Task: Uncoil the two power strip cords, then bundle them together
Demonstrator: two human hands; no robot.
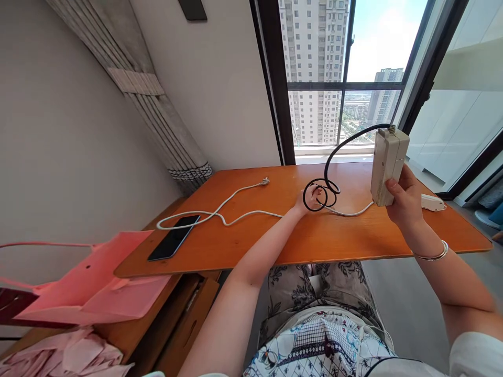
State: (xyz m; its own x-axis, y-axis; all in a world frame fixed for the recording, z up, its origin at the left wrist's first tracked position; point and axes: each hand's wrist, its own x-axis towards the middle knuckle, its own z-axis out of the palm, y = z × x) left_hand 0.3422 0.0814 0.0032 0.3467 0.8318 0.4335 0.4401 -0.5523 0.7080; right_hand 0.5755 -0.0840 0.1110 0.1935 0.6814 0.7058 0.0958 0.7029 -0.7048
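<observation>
The off-white box (pixel 385 166) points corded end up, long axis near-vertical.

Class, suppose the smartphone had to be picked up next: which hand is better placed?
Probably the left hand: it is nearer the smartphone, though it would first have to free itself from the looped black cable. The right hand is farther off, gripping the power adapter.

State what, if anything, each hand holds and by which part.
The right hand grips the off-white rectangular plastic box by its lower part. The left hand is at the coiled black cable, grip unclear.
</observation>
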